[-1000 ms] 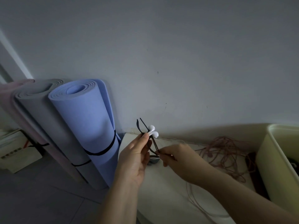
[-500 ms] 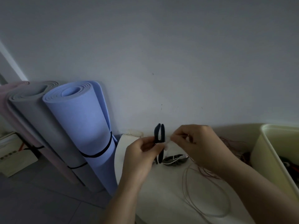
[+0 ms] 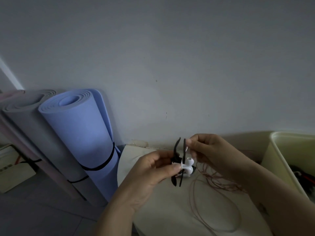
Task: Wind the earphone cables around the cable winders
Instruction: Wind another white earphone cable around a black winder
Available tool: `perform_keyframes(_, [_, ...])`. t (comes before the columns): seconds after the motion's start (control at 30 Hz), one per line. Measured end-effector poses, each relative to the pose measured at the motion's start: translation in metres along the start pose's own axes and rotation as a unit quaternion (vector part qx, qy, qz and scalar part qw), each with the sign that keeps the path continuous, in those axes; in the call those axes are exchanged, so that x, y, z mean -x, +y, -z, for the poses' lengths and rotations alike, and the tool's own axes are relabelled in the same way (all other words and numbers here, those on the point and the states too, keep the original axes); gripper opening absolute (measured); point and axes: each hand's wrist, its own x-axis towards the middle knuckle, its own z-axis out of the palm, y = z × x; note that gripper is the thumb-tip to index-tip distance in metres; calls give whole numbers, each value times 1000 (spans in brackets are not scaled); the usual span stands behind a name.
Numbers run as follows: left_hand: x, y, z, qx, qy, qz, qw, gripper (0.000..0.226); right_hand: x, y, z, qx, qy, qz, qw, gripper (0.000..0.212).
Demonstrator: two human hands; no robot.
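Note:
My left hand (image 3: 153,172) grips a black cable winder (image 3: 178,160) by its middle, upright above the white table (image 3: 163,217). Two white earbuds (image 3: 189,166) stick out on the winder's right side. Just above them, my right hand (image 3: 208,150) pinches the thin white earphone cable (image 3: 187,149) near the winder's top end. A loose pinkish cable (image 3: 219,189) trails from under my right hand in loops across the table.
Rolled blue (image 3: 80,133) and grey (image 3: 34,133) mats lean against the wall at the left. A pale yellow bin (image 3: 279,160) with dark items inside stands at the right. The wall is close behind the table.
The winder has turned so the earbuds now show on its right side. My right hand stays high by the winder's top, holding the cable.

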Motion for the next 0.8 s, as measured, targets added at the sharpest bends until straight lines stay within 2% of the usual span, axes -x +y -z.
perform_keyframes(0.07, [0, 0, 0, 86, -5, -2, 996, 39, -3, 11, -9, -39, -29, -24, 999, 42])
perform_keyframes(0.17, [1, 4, 0, 137, -2, -7, 991, 28, -7, 16, -23, -38, -31, -25, 998, 30])
perform_keyframes(0.23, [0, 5, 1, 152, 21, -4, 988, 23, -9, 17, -31, -15, 4, -23, 1000, 28])
perform_keyframes(0.3, [-1, 4, 1, 193, 61, 1, 979, 27, -10, 20, -39, 29, 28, -19, 999, 33])
perform_keyframes(0.43, [-3, 4, -1, 279, 139, -7, 950, 24, -8, 19, -51, 118, 18, -3, 993, 38])
perform_keyframes(0.6, [-8, -3, 8, 274, 243, 12, 930, 17, -4, 21, -54, 265, -52, 30, 962, 22])
perform_keyframes(0.7, [-12, -8, 12, 219, 271, 26, 937, 25, -1, 19, -56, 323, -62, 38, 944, 24])
perform_keyframes(0.8, [-12, -8, 9, 145, 284, 23, 948, 16, 2, 12, -56, 356, -63, 59, 930, 24])
